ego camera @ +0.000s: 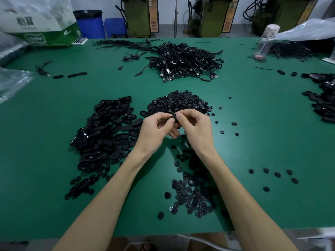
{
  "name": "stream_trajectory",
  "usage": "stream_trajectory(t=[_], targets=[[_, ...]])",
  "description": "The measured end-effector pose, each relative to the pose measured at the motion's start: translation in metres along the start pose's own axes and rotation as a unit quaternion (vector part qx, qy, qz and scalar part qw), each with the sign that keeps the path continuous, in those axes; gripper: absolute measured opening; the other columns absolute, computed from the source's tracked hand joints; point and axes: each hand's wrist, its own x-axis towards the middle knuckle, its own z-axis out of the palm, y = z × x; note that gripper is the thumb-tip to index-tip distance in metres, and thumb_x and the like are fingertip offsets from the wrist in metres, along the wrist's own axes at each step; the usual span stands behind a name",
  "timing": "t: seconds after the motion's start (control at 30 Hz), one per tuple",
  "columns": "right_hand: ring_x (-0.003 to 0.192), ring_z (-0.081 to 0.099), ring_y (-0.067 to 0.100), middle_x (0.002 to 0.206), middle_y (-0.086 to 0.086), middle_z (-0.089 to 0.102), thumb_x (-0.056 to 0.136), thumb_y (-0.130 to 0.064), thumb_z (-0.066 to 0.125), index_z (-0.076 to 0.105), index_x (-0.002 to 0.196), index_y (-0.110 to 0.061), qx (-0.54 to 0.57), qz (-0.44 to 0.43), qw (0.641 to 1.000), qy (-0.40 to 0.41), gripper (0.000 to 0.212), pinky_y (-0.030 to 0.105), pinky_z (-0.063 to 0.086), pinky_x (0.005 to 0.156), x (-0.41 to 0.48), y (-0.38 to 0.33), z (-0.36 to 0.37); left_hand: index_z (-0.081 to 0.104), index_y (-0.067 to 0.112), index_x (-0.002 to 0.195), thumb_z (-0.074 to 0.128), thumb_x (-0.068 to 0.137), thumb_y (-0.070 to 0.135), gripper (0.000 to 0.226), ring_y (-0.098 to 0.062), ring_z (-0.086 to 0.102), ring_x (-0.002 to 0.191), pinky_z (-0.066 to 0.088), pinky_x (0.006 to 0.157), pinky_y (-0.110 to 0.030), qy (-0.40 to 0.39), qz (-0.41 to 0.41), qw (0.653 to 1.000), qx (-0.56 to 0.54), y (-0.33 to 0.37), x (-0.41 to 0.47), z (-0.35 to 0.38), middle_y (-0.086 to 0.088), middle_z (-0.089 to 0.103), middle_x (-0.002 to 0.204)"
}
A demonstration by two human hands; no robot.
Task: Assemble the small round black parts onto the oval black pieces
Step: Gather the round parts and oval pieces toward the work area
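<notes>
My left hand (156, 128) and my right hand (196, 126) meet above the middle of the green table (253, 138). Together they pinch a small black piece (174, 118) between thumbs and fingertips; most of it is hidden by my fingers. A heap of oval black pieces (107, 131) lies to the left of my hands. A mound of small round black parts (179, 104) sits just beyond them. More round parts (192, 194) are scattered near the front edge, under my right forearm.
A tangle of black cables (184, 60) lies further back. More black pieces (324, 98) pile at the right edge. A clear water bottle (266, 42) stands back right, a green-and-white carton (39, 24) back left. Loose round parts (277, 174) dot the right.
</notes>
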Motion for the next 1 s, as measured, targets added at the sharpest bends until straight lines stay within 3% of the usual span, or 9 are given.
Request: stream_trajectory(t=[0.17, 0.53, 0.77, 0.9, 1.0], targets=[[0.075, 0.072, 0.010, 0.080, 0.000, 0.076, 0.097, -0.015, 0.070, 0.078, 0.098, -0.009, 0.001, 0.002, 1.000, 0.005, 0.010, 0.028, 0.058, 0.076, 0.0001, 0.0011, -0.0002, 0.070, -0.006, 0.108, 0.060, 0.101, -0.002, 0.013, -0.021, 0.072, 0.062, 0.060, 0.063, -0.026, -0.005, -0.007, 1.000, -0.015, 0.0020, -0.0009, -0.0011, -0.022, 0.074, 0.087], [0.084, 0.068, 0.011, 0.094, -0.001, 0.071, 0.097, -0.020, 0.071, 0.076, 0.094, -0.018, -0.060, -0.033, 0.998, 0.013, 0.006, 0.030, 0.055, 0.081, -0.0050, -0.0015, 0.0051, 0.071, 0.013, 0.092, 0.056, 0.101, -0.001, 0.023, -0.021, 0.069, 0.062, 0.059, 0.064, -0.030, 0.007, -0.011, 1.000, 0.021, 0.0009, -0.0011, -0.0005, -0.006, 0.073, 0.068], [0.084, 0.067, 0.014, 0.093, 0.000, 0.069, 0.098, -0.019, 0.070, 0.075, 0.095, -0.017, -0.076, -0.056, 0.995, 0.018, 0.006, 0.034, 0.055, 0.080, -0.0060, -0.0025, 0.0064, 0.070, 0.001, 0.098, 0.058, 0.101, -0.001, 0.012, -0.023, 0.068, 0.063, 0.059, 0.065, -0.033, 0.013, -0.010, 1.000, 0.020, 0.0003, 0.0003, -0.0028, -0.008, 0.072, 0.069], [0.085, 0.068, 0.017, 0.094, 0.003, 0.070, 0.097, -0.016, 0.070, 0.075, 0.100, -0.016, -0.054, -0.050, 0.997, 0.010, 0.006, 0.036, 0.056, 0.081, -0.0048, -0.0034, 0.0031, 0.072, 0.002, 0.102, 0.060, 0.102, 0.000, 0.012, -0.020, 0.072, 0.065, 0.058, 0.066, -0.026, 0.000, -0.007, 1.000, -0.020, 0.0032, -0.0011, -0.0040, -0.009, 0.076, 0.076], [0.079, 0.061, 0.018, 0.091, 0.010, 0.065, 0.095, -0.007, 0.068, 0.075, 0.110, -0.016, -0.035, -0.049, 0.998, -0.014, 0.019, 0.032, 0.054, 0.076, -0.0042, -0.0047, 0.0025, 0.072, 0.000, 0.105, 0.061, 0.102, 0.001, 0.012, -0.024, 0.074, 0.067, 0.060, 0.068, -0.028, -0.008, -0.011, 0.999, -0.046, 0.0025, 0.0011, -0.0060, -0.017, 0.077, 0.083]])
